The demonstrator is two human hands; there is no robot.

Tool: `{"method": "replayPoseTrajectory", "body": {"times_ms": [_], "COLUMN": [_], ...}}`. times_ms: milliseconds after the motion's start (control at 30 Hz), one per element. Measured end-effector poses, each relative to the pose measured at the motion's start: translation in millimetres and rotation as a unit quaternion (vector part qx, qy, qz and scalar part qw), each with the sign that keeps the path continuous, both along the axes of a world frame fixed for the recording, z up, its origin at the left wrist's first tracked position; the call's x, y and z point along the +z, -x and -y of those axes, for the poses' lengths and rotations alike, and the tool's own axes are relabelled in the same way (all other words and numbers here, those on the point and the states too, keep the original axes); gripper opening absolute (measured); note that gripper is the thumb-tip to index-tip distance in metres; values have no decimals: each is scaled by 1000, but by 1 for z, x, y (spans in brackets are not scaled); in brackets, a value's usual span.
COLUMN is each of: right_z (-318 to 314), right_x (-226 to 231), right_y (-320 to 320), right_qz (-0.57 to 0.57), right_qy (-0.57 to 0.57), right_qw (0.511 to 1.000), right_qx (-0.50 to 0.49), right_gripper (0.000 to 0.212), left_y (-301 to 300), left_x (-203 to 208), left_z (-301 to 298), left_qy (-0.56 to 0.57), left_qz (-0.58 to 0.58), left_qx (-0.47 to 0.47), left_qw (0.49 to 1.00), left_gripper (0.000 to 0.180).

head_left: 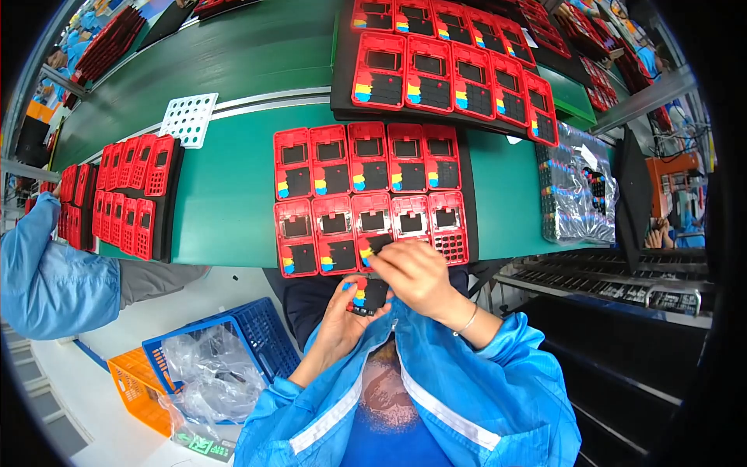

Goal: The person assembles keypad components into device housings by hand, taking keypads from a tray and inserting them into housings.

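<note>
My left hand [342, 319] holds a small stack of black keypad mats with coloured buttons [366, 296] just below the table edge. My right hand [416, 272] reaches over the front row of red device shells [372, 226] on a black tray [467, 194], its fingertips pressing a black keypad mat [379, 243] into the middle shell. The shells to the left have mats with yellow, red and blue buttons fitted. The two shells to the right, such as the rightmost one [449, 227], show bare key holes.
A second tray of fitted red shells [455, 78] lies on the conveyor behind. More red shells [136, 187] stand at the left by another person's blue sleeve [47, 272]. A plastic-wrapped bundle [580, 187] sits right. Blue [257, 327] and orange [136, 385] crates are on the floor.
</note>
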State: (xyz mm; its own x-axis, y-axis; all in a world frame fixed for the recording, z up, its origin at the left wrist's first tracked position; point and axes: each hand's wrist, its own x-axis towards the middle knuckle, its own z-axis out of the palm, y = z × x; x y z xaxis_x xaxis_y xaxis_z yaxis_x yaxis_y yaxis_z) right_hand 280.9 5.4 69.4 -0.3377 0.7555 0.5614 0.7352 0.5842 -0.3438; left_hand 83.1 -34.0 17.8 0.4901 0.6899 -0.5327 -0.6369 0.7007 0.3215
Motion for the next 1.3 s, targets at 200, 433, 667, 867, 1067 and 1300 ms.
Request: {"method": "replayPoseTrajectory", "body": {"times_ms": [200,433,667,867,1067,1300], "right_z": [9,5,9,5,-1,31], "right_x": [-19,-14,-16,-16,-10,12], "right_y": [-1,3,11,10,7,-1], "right_qz": [79,57,41,39,15,-50], "right_qy": [-7,19,61,92,89,202], "right_qw": [997,998,997,993,995,978], "right_qx": [26,14,-38,-60,-34,-11], "right_gripper": [37,37,37,36,33,45], "left_y": [-1,0,0,2,-1,1], "left_x": [-4,-4,-5,-3,2,-6], "left_z": [-1,-4,-4,-5,-6,3], "left_qy": [19,4,11,6,18,-9], "left_qz": [-9,-7,-7,11,-5,49], "left_qx": [26,14,12,-3,2,-18], "left_qw": [999,1000,1000,1000,1000,999], "left_gripper": [28,33,36,36,34,29]}}
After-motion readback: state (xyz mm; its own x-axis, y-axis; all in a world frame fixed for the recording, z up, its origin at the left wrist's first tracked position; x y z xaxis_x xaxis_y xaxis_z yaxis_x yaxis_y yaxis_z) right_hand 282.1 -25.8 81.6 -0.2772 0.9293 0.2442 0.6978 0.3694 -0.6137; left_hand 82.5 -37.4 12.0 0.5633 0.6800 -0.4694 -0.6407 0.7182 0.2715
